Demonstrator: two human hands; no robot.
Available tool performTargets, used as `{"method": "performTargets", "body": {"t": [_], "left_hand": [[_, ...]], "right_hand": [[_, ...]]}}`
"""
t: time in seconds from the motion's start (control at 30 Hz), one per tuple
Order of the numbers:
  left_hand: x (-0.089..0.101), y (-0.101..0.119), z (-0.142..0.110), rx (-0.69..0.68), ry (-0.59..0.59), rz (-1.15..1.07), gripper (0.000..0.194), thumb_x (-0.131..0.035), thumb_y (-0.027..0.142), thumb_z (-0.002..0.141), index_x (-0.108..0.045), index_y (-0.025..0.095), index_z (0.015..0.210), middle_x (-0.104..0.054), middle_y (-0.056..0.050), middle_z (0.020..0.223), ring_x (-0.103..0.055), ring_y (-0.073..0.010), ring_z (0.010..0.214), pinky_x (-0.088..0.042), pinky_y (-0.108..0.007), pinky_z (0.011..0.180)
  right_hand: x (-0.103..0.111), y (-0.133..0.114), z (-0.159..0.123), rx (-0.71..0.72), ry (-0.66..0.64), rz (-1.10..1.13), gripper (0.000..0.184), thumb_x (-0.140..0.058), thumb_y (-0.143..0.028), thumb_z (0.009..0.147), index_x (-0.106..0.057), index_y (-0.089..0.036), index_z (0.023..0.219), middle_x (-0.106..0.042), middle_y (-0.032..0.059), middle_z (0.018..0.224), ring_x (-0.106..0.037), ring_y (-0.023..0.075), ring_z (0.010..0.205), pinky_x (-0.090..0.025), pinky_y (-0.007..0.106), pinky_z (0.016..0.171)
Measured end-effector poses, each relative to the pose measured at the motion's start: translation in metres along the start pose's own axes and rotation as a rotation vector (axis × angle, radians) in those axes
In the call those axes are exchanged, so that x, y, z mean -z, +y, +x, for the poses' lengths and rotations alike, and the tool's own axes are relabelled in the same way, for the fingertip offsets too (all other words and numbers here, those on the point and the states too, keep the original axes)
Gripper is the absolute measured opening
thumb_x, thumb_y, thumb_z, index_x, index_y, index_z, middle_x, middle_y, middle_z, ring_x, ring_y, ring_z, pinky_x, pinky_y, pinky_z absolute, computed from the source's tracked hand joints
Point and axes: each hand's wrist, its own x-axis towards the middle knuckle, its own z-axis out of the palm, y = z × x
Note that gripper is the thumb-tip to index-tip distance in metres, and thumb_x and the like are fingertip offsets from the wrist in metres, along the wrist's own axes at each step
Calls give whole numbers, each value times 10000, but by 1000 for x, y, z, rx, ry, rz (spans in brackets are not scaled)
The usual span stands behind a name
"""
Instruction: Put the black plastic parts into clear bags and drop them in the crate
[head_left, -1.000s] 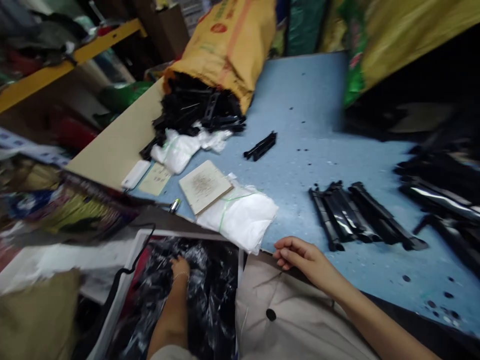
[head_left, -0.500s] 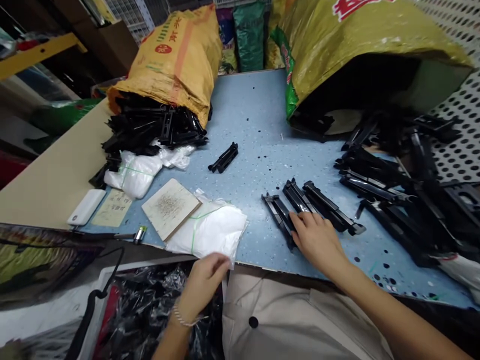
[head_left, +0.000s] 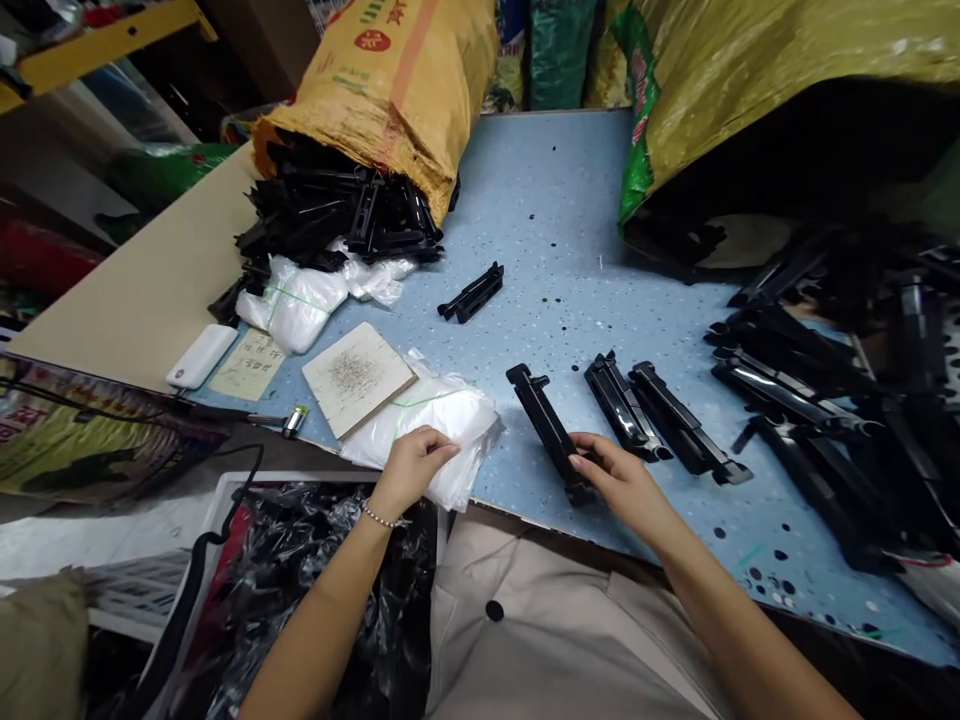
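My right hand (head_left: 619, 485) is closed on the lower end of a long black plastic part (head_left: 541, 415), which slants over the blue table. My left hand (head_left: 415, 465) rests at the front edge of a stack of clear plastic bags (head_left: 457, 425), thumb and forefinger pinched on the top layer. A green band crosses the stack, and a square board (head_left: 356, 380) lies on its left side. Right of my right hand lie two more black part sets, a shiny one (head_left: 621, 405) and another (head_left: 686, 420). Another small pair (head_left: 472, 293) lies farther back.
A yellow sack (head_left: 390, 90) spills black parts at the back left; a larger sack (head_left: 720, 110) opens at the right beside a heap of black parts (head_left: 817, 390). A white device (head_left: 201, 356) and paper note (head_left: 247, 368) lie left. Below stands a bin of bagged black items (head_left: 300, 570).
My right hand has picked the leftmost black part up and tilted it, apart from the other two sets. My left hand has moved up onto the bag stack. The view has shifted right.
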Motion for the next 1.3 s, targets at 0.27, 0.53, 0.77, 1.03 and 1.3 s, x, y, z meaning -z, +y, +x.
{"method": "performTargets", "body": {"t": [0.27,0.53,0.77,1.03,1.3], "left_hand": [[6,7,-3,167,-138,-214,332,-683,433,663,-590,120,725,-549,20,671,-416,-23,614,-326,-161,592],[-3,5,-1,137,-42,-198,326,-710,395,636,-541,116,660,-538,35,639,-427,-17,592,-328,-159,583],[30,11,-19,-61,169,-164,139,-584,266,751,-576,136,800,-622,-5,814,-554,-47,757,-438,-181,745],[12,7,-9,74,117,-143,246,-680,295,673,-501,146,751,-551,41,668,-490,-30,614,-385,-164,617],[-11,-3,-5,120,60,-196,292,-669,275,649,-449,162,804,-482,69,662,-454,-16,595,-348,-146,583]], "right_hand": [[-28,-18,-2,-173,-191,545,424,-711,-486,770,-633,-165,1036,-607,28,868,-550,90,712,-459,199,657],[-79,-47,21,-158,-421,977,265,-766,-318,722,-659,-150,898,-653,66,954,-617,169,912,-491,327,882],[-104,-38,40,-196,-278,895,391,-808,-319,646,-673,-126,958,-658,81,1053,-610,158,972,-488,231,842],[-92,-46,31,-135,-301,1008,301,-787,-311,705,-664,-142,922,-673,83,959,-641,206,1009,-509,353,938],[-93,-56,28,-111,-331,1026,270,-782,-288,709,-666,-142,905,-667,84,982,-638,214,1018,-495,410,986]]}}
